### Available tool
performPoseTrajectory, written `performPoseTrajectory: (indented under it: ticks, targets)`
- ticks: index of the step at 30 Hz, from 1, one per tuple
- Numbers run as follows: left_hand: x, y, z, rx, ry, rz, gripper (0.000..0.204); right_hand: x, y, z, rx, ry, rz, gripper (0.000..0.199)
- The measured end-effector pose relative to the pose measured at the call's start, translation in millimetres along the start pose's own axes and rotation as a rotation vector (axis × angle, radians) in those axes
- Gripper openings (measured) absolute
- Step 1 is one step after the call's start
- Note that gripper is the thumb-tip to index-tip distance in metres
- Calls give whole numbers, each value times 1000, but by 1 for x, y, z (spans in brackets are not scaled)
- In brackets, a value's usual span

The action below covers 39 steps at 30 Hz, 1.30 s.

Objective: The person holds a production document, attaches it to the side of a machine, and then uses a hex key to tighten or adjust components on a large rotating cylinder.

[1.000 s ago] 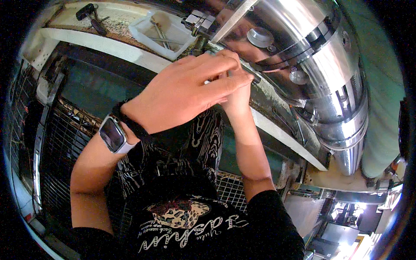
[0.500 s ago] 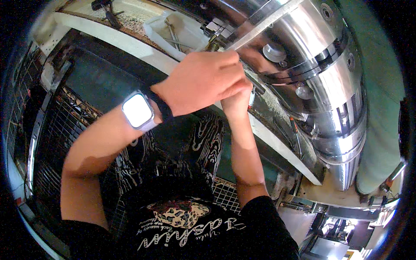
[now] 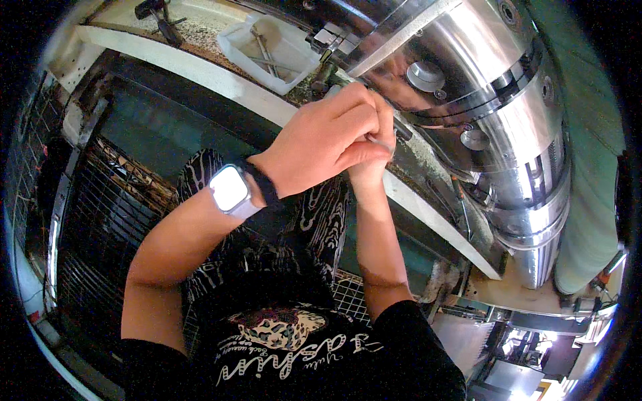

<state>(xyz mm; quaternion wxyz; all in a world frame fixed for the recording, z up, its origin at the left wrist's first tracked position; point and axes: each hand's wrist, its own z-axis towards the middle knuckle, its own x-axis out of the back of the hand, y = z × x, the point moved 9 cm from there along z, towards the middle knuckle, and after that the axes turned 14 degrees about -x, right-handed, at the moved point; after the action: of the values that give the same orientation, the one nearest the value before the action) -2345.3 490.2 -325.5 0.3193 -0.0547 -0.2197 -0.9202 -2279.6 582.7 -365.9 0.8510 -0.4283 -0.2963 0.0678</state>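
Against the big steel cylinder (image 3: 481, 87), both hands meet at one spot on its lower left side. The left hand (image 3: 321, 144) lies on top, its fingers (image 3: 364, 117) curled and pressed together around a thin metal tool (image 3: 381, 142), of which only a short bright length shows near the thumb. The right hand (image 3: 368, 170) sits underneath, mostly covered by the left, so I cannot tell how its fingers stand; it seems to brace the same tool from below. Stacking two hands on one slim tool suggests a need for force or a steady aim at a fitting on the cylinder, though the tip itself is hidden.

Left of the cylinder, a white tray (image 3: 267, 47) rests on the counter (image 3: 221, 83), near enough to reach, and holds at least two long metal tools. Farther left of the cylinder, at the counter's far end, lie some dark tools (image 3: 157, 17), too small to count surely.

One watch (image 3: 231, 189) with a pale square face sits on the left wrist. Two round caps (image 3: 424, 75) show on the cylinder's shiny face, one above the hands, one to their right.
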Motion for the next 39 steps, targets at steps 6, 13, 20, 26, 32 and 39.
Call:
performPoseTrajectory:
  ticks: [6,13,20,26,32,39]
  targets:
    - [-3,-15,-16,282,241,-106,3,2,-5,-4,-28,10,-24,23]
    - [-19,22,-19,129,256,-248,10,24,-27,-33,287,-14,-125,27]
    - [-35,14,-23,88,277,-254,13,36,0,-24,77,68,-157,24]
    - [-40,16,-20,33,145,-313,22,38,9,-21,22,2,-245,27]
    - [-38,4,-6,-19,-121,-387,28,37,2,-9,-92,-28,-315,15]
    - [-34,10,10,-101,-375,-237,46,34,-1,-3,-81,-113,-309,23]
